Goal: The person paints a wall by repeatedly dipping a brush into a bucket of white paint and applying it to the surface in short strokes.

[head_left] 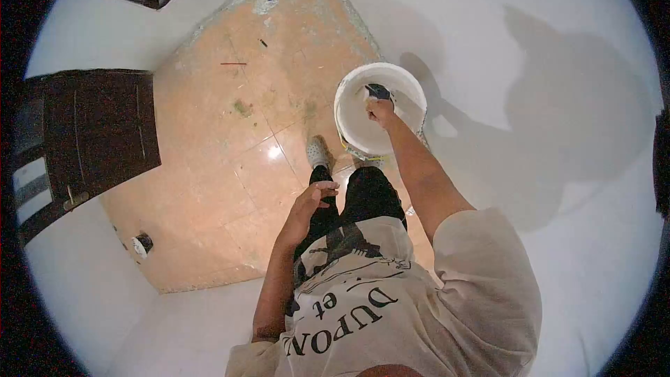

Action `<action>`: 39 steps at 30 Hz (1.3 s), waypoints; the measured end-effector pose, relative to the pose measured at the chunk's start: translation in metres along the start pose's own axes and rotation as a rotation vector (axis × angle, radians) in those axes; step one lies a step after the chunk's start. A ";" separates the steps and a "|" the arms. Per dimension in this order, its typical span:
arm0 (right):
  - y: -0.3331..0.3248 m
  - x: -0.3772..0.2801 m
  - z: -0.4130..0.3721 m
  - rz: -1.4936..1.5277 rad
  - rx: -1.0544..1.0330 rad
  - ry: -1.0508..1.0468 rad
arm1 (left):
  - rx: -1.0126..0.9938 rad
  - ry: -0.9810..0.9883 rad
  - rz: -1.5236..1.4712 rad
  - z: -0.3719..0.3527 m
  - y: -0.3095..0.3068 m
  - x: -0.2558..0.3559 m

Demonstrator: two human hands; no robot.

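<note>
1. Right hand (381, 109): closed in a fist around a dark tool (377, 89). The arm is stretched forward and down, and the hand sits inside the mouth of a white bucket (339, 101).
2. Left hand (312, 199): holds nothing. The fingers are loosely curled and half open, resting on the left thigh, well apart from the bucket.
3. Key relation: the bucket stands on the floor (230, 132) directly ahead of the person, just beyond the feet and close to the wall (558, 98) on the right. The right hand is the nearer by far, being already within the rim; the left is back at the body.
4. Dark tool: only a short dark, bluish part shows, sticking out past the knuckles toward the far side of the bucket. I cannot tell its long axis or its working end, since the hand hides the rest.
5. Bucket: round and upright, with a white rim. The inside is coated in or filled with a white material, and the level cannot be read. A yellow-green mark shows low on its outer wall.
6. Surroundings: a light shoe (318, 151) is planted just beside the bucket's near-left edge. The floor is orange tile, patchy and smeared. A dark cabinet (98, 126) stands at the left, well apart.
</note>
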State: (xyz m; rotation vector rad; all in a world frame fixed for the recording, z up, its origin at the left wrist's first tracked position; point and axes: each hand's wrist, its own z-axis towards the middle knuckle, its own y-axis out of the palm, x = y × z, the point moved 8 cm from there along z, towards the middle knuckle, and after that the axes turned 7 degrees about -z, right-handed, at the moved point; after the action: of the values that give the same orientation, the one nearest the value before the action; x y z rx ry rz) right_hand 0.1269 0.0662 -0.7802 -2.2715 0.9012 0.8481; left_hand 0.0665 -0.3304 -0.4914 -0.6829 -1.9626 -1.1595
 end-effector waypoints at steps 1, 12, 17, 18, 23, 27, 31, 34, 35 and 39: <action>0.007 -0.007 -0.010 -0.021 -0.027 -0.015 | 0.002 0.003 0.005 0.000 0.000 0.001; 0.045 -0.054 -0.107 -0.395 -0.257 -0.013 | -0.033 0.032 -0.013 -0.011 -0.001 -0.004; 0.039 -0.067 -0.129 0.047 -0.132 -0.119 | -0.061 0.032 -0.019 -0.015 0.007 0.004; 0.041 -0.077 -0.148 -0.175 -0.225 -0.254 | -0.073 0.031 -0.010 -0.015 0.009 0.005; 0.062 -0.043 -0.139 -1.241 -0.452 -0.942 | -0.116 0.017 0.025 -0.008 0.015 0.006; 0.030 -0.010 -0.100 -1.090 -0.356 -0.485 | -0.139 0.020 0.066 -0.002 0.020 0.009; 0.029 -0.021 -0.104 -1.024 -0.307 -0.849 | -0.160 0.006 0.158 0.004 0.019 0.003; -0.001 -0.007 -0.162 0.394 -0.354 0.015 | -0.158 0.040 0.314 0.013 0.023 0.008; 0.002 -0.012 -0.182 0.466 -0.446 -0.071 | -0.189 0.055 0.336 0.014 0.028 0.011; -0.004 -0.039 -0.249 0.496 -0.519 -0.244 | -0.188 -0.053 0.527 0.035 0.031 0.008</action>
State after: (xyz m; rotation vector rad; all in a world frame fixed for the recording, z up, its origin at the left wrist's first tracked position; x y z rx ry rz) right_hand 0.1943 -0.0837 -0.5891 -2.3045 1.2629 1.7071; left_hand 0.0737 -0.2850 -0.4807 -1.2510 -1.5815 -1.0032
